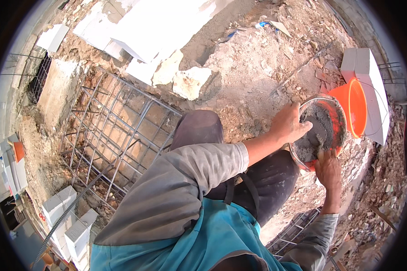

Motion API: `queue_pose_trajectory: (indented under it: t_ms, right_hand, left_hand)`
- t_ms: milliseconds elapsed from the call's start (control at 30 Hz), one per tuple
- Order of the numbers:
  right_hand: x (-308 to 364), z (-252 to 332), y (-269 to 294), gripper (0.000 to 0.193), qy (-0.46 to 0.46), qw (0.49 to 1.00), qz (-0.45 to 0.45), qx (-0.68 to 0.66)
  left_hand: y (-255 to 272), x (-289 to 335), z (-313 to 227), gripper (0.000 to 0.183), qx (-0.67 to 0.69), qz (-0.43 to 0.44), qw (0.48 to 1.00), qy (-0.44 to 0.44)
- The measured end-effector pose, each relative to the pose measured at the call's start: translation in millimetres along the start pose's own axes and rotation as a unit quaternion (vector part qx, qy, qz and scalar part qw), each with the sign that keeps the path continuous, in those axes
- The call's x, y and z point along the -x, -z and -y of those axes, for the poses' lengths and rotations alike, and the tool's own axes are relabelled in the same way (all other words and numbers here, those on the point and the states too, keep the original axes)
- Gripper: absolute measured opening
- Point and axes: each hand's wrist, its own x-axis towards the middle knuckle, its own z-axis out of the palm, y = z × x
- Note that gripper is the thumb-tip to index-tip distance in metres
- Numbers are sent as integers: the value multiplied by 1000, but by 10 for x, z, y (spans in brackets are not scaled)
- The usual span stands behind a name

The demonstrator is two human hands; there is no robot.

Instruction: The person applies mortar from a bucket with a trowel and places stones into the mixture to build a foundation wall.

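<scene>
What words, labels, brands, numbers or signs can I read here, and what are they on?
None that I can read.
Bucket of grey mix, held by the left hand and right hand: no lettering visible.
Orange bucket beside it: no lettering visible.
Small red shape, lower left: too small to tell.

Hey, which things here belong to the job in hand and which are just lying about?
In use:
mix-smeared bucket
grey mix
left hand and right hand at its rim

Seemingly just lying about:
bright orange bucket
white blocks
metal bar grid
pale stone chunk

Grey sleeves (163, 194), teal shirt (208, 239), dark trousers (273, 178)
</scene>
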Motion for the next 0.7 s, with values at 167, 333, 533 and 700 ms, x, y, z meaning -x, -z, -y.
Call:
queue_pose_trajectory:
  t_ms: [167,333,533,700]
  right_hand:
    - [44,-290,328,29,-108,993,-2,38]
    - [-251,-360,-291,16,19,999,15,43]
    - [562,-677,-66,31,-45,998,42,34]
    - [723,-609,-517,39,-74,957,216,-180]
  left_hand:
    - [-242,-166,174,19,24,-67,997,-35]
    - [-744,-68,-126,19,22,-92,972,-216]
    - [-774,22,-234,24,-13,-64,977,-201]
    - [-1019,197,-229,23,5,-85,960,-266]
